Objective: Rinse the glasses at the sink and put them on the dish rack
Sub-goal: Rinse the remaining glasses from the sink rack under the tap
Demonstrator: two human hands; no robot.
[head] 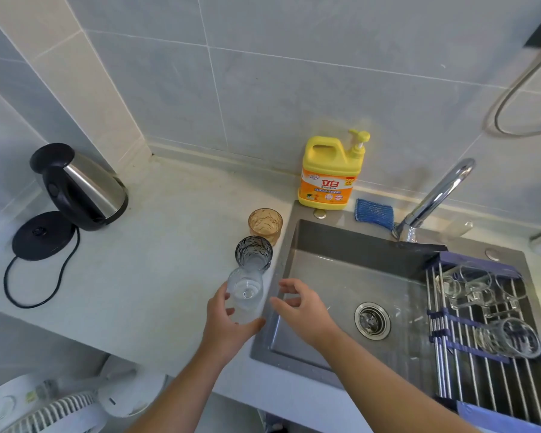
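1. While the left hand (228, 320) holds it, the clear glass (245, 295) is over the desk (153, 276), just beside the left edge of the sink (325, 239).
2. The left grip is curled round the glass, with the thumb on one side and the fingers on the other. It is hard to tell if the glass stands on the desk or is lifted a bit.
3. The right hand (303, 310) is near the glass, over the sink's left edge. Its grip is spread, with the fingers a little bent, and it holds nothing.
4. Just behind the clear glass stands a grey glass (253, 253). Behind that stands an amber glass (265, 225). Both are upright on the desk next to the sink.
5. A dish rack (481, 385) lies across the right side of the sink. One rinsed glass (509, 337) lies on its side on it, and more clear glasses (469, 289) sit at the far end.
6. At the back of the sink are the tap (434, 198), a blue sponge (374, 212) and a yellow soap bottle (328, 176).
7. Far to the left, a kettle (82, 185) sits next to its round black base (43, 235).
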